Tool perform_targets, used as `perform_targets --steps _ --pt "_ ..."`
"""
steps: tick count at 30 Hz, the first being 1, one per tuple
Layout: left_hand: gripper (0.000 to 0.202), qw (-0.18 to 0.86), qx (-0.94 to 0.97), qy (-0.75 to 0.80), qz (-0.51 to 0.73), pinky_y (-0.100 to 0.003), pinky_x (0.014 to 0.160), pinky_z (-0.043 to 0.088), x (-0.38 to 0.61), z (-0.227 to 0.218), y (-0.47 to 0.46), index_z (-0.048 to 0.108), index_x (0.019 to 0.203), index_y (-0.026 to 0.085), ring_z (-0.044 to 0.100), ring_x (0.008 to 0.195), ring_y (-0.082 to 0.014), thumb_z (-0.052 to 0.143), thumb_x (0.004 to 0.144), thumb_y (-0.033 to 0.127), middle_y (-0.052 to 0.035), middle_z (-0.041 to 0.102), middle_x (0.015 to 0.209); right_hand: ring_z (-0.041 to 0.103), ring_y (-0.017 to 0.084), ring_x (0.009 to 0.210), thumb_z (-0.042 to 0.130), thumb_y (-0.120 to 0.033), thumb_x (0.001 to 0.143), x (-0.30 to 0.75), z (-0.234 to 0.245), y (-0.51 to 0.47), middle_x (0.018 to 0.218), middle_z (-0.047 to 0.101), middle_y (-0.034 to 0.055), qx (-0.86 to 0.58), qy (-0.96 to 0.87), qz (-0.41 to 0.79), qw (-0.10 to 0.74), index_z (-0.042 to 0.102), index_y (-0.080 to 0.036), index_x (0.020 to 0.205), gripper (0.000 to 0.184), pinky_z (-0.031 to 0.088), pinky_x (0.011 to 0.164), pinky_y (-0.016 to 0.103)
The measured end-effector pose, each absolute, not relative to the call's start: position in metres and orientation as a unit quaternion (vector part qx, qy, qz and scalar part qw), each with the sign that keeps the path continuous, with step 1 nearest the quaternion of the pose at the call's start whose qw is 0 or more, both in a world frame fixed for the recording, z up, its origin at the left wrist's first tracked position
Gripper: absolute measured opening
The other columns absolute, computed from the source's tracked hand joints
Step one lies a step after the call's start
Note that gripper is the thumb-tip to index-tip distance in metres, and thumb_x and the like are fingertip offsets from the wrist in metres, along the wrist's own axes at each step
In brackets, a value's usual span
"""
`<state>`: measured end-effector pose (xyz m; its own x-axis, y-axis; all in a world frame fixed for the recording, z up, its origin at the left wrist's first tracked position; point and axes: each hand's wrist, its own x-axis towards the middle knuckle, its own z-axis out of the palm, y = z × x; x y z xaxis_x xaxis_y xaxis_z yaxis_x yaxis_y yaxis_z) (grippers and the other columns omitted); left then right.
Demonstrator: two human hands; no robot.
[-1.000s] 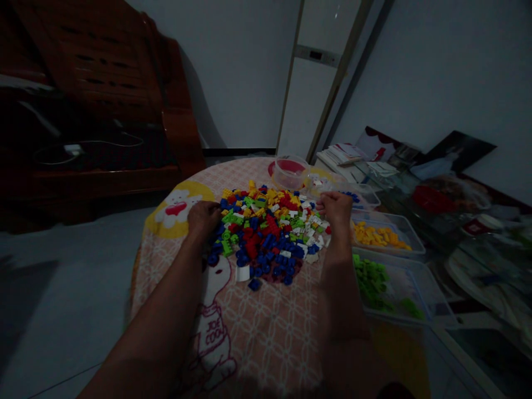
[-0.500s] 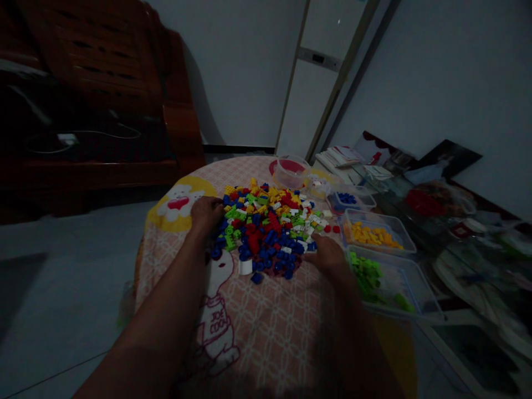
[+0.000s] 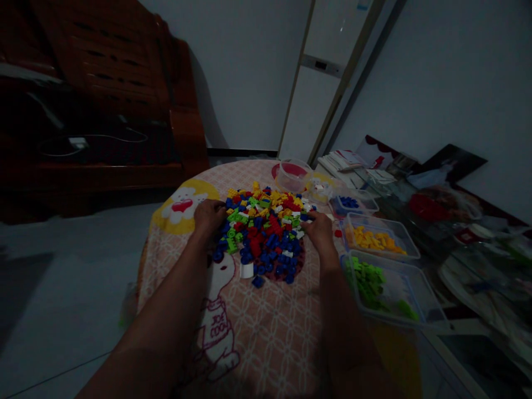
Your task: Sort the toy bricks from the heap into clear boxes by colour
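A wide heap of toy building bricks in red, blue, green, yellow and white lies on the cloth-covered table. At its left edge is my left hand, fingers curled and closed against the outer bricks; what they hold, if anything, is hidden. My right hand reaches in at the right edge, thumb and fingers closing among white and green bricks. Whatever lies between those fingertips is too dark and small to name. A white curved piece rests at the near side of the heap, with a blue brick beside it.
Along the right side stand clear boxes with green bricks, yellow bricks and blue bricks. A round clear tub is at the back. One red brick lies near the boxes. A wooden bench stands beyond the table.
My right hand has moved away from me, from the near right of the heap to its right edge, and its fingers have drawn together. My left hand stays at the left edge.
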<state>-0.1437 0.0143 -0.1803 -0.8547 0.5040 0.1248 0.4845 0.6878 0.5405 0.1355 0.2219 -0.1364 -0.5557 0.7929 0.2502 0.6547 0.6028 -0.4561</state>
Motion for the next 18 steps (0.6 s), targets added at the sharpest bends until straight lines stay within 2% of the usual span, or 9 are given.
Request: perform_targets --steps 3,5,8,13,18 --pt "0.047 0.016 0.267 0.92 0.288 -0.043 0.102 0.059 -0.144 -0.18 0.014 0.088 0.127 0.019 0.076 0.122 -0.0372 0.058 0.092 0.031 -0.0157 0.083 0.13 0.08 0.026 0.103 0.081 -0.025 0.085 0.127 -0.125 0.236 0.104 0.087 0.0066 -0.418 -0.864 0.18 0.215 0.088 -0.021 0.1 0.017 0.057 0.096 0.032" --pt "0.047 0.013 0.266 0.921 0.285 -0.043 0.101 0.059 -0.145 -0.18 0.014 0.088 0.125 0.018 0.076 0.12 -0.0372 0.059 0.091 0.031 -0.0161 0.083 0.13 0.08 0.025 0.099 0.08 -0.025 0.085 0.125 -0.12 0.245 0.095 0.086 0.0052 -0.418 -0.867 0.186 0.197 0.088 -0.021 0.094 0.012 0.057 0.092 0.031" --pt "0.046 0.007 0.269 0.923 0.274 -0.041 0.101 0.059 -0.146 -0.181 0.014 0.089 0.123 0.02 0.076 0.121 -0.0358 0.06 0.09 0.031 -0.0144 0.083 0.129 0.079 0.024 0.094 0.077 -0.022 0.085 0.124 -0.116 0.255 0.091 0.086 0.0054 -0.41 -0.87 0.194 0.193 0.089 -0.021 0.091 0.014 0.057 0.088 0.029" --pt "0.046 0.0 0.272 0.927 0.26 -0.043 0.103 0.058 -0.146 -0.183 0.014 0.088 0.125 0.021 0.075 0.122 -0.0357 0.058 0.092 0.032 -0.0142 0.083 0.131 0.08 0.024 0.094 0.068 -0.018 0.088 0.126 -0.113 0.266 0.091 0.086 0.0057 -0.418 -0.853 0.202 0.24 0.089 -0.019 0.091 0.021 0.058 0.089 0.029" --pt "0.045 -0.009 0.269 0.931 0.247 -0.039 0.097 0.059 -0.147 -0.182 0.013 0.088 0.123 0.021 0.075 0.119 -0.0338 0.058 0.091 0.031 -0.0134 0.084 0.127 0.08 0.026 0.092 0.065 -0.008 0.083 0.135 -0.118 0.272 0.089 0.086 0.0101 -0.446 -0.847 0.194 0.214 0.087 -0.018 0.08 0.025 0.059 0.092 0.031"
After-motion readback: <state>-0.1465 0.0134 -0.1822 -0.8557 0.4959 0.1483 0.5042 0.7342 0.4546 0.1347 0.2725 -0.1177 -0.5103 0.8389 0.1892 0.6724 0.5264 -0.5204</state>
